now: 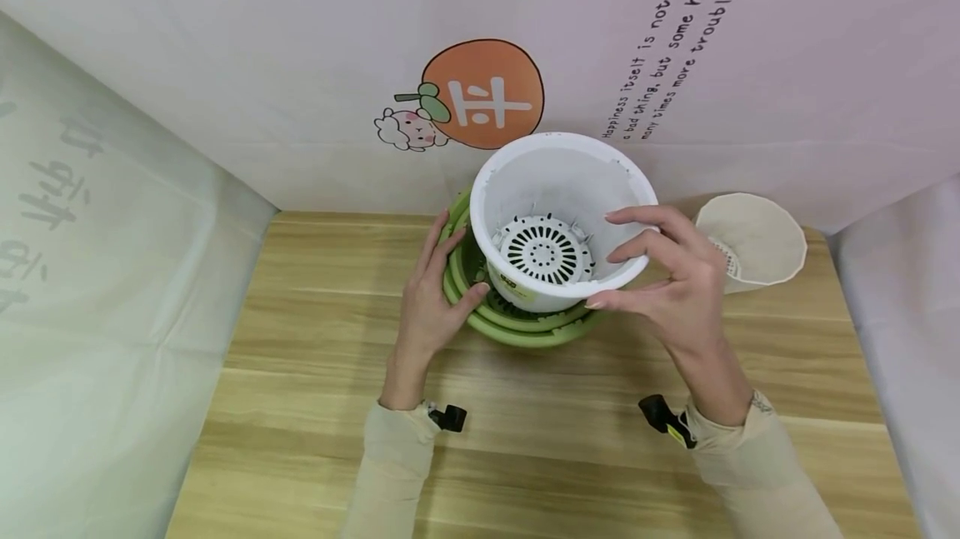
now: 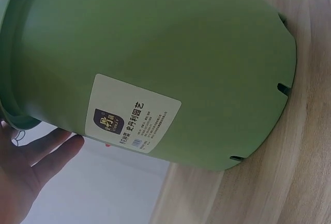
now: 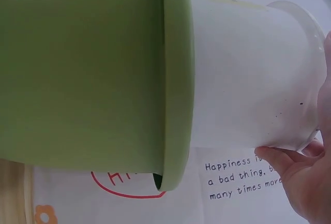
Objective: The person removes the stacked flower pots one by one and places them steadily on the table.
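Observation:
A white plastic pot (image 1: 566, 189) with a slotted bottom sits tilted, partly inside green pots (image 1: 517, 326) nested on the wooden table. My right hand (image 1: 663, 272) grips the white pot's near right rim, fingers inside and thumb outside. My left hand (image 1: 435, 293) rests on the green pots' left rim with fairly straight fingers. In the left wrist view the green pot (image 2: 155, 63) shows a white label, with my left hand (image 2: 28, 164) beside its rim. In the right wrist view the white pot (image 3: 248, 74) sticks out of the green pot (image 3: 88, 74), my right hand (image 3: 302, 177) on its rim.
A cream pot (image 1: 753, 239) lies on its side at the table's back right. A printed backdrop (image 1: 480, 64) stands behind the table, and cloth walls close both sides. The wooden table (image 1: 540, 456) stretches toward me in front of the pots.

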Tool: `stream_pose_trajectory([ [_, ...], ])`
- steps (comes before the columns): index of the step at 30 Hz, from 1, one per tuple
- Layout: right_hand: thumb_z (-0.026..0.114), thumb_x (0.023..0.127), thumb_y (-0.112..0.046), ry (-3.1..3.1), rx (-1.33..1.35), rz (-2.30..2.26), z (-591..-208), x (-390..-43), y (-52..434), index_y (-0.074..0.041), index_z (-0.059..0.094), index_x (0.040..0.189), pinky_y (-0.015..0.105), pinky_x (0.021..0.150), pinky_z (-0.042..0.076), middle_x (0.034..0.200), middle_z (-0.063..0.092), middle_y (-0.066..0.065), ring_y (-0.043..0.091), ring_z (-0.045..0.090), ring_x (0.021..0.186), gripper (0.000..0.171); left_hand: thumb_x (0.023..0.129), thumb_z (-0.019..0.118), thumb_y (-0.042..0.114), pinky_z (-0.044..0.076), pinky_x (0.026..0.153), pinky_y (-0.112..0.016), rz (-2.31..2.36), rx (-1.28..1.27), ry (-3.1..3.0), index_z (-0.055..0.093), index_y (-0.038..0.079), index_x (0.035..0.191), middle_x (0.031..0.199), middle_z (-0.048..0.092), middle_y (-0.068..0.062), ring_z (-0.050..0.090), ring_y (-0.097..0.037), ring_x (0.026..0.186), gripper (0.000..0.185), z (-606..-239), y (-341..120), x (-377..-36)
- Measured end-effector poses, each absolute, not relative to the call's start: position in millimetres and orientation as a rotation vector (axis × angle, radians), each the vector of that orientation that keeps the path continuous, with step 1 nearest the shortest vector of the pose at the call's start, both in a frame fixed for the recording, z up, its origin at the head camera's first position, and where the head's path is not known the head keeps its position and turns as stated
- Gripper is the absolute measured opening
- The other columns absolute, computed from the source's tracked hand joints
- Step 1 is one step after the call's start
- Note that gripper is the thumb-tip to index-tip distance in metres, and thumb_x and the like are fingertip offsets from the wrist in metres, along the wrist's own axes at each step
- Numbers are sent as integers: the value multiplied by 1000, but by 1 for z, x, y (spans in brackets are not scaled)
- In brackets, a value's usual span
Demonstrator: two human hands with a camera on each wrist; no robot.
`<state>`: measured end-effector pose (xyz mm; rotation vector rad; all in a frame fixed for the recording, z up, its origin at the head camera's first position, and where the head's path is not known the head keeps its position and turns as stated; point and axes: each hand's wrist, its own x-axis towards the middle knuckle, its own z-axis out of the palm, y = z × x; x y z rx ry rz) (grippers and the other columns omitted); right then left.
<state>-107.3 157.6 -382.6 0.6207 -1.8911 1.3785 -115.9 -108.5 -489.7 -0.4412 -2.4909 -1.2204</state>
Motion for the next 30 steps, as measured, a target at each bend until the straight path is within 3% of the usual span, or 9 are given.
stream_pose_trajectory([
  [5, 83, 57, -64, -1838, 633, 1415, -382, -108, 161, 0, 63, 59, 27, 91, 49, 91, 69, 28, 22, 65, 87, 67, 89, 53, 70, 48, 99, -55, -1223, -451, -2479, 50, 11, 145, 162, 27, -7, 35, -25, 143, 82, -489, -108, -115],
  [11, 85, 52, -63, -1745, 604, 1432, -377, -108, 163, 2, 62, 57, 30, 92, 50, 89, 70, 25, 21, 64, 83, 69, 87, 48, 76, 52, 92, -52, -1201, -428, -2503, 49, 11, 146, 163, 25, -2, 38, -27, 141, 88, -489, -107, -113],
  [18, 87, 51, -60, -1693, 596, 1457, -368, -104, 163, 4, 60, 56, 36, 96, 51, 88, 70, 25, 22, 65, 86, 70, 89, 49, 73, 56, 64, -45, -1157, -416, -2510, 47, 11, 147, 164, 23, -2, 47, -38, 134, 85, -487, -108, -111],
  [21, 87, 50, -59, -1685, 593, 1463, -366, -103, 164, 5, 60, 56, 35, 95, 51, 88, 70, 25, 21, 65, 86, 70, 89, 50, 72, 55, 83, -52, -1171, -431, -2504, 46, 10, 147, 164, 21, -1, 40, -36, 140, 85, -488, -108, -112],
  [24, 87, 50, -60, -1688, 581, 1451, -365, -103, 165, 5, 60, 56, 33, 94, 51, 88, 70, 25, 20, 65, 86, 70, 90, 54, 68, 41, 106, -56, -1213, -448, -2494, 45, 9, 148, 165, 18, 1, 30, -28, 146, 84, -489, -108, -112],
  [26, 87, 50, -60, -1686, 573, 1443, -364, -103, 166, 5, 60, 56, 32, 93, 51, 88, 71, 25, 20, 65, 86, 70, 89, 59, 63, 34, 111, -55, -1243, -454, -2481, 45, 9, 149, 165, 18, 2, 27, -25, 147, 82, -489, -108, -113],
  [30, 87, 50, -59, -1680, 566, 1444, -363, -101, 168, 6, 60, 56, 30, 91, 51, 88, 71, 25, 20, 65, 86, 70, 88, 63, 60, 34, 112, -53, -1267, -455, -2453, 46, 7, 148, 164, 21, 1, 29, -24, 146, 81, -489, -108, -114],
])
